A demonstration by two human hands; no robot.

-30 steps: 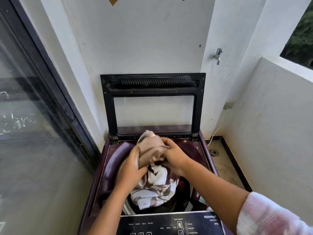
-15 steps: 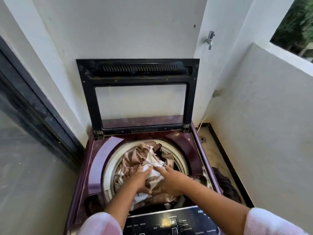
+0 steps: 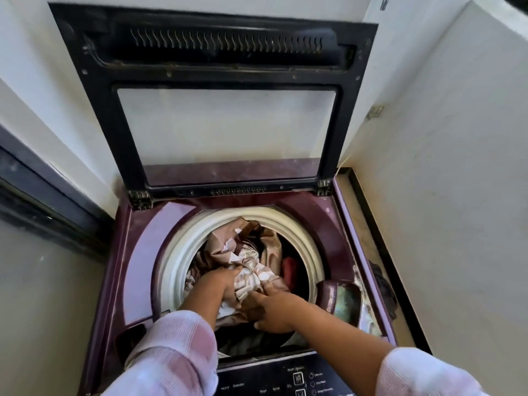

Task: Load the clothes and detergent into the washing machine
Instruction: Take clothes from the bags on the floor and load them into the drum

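my left hand (image 3: 225, 284) and right hand (image 3: 270, 310) grip the beige cloth (image 3: 251, 264), pushing it low into the washing machine drum (image 3: 177, 252) so the raised lid (image 3: 223, 78) can close.

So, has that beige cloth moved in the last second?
Yes. The beige cloth has gone down: it was bunched up above the white drum rim, and now it lies inside the drum, below that rim.
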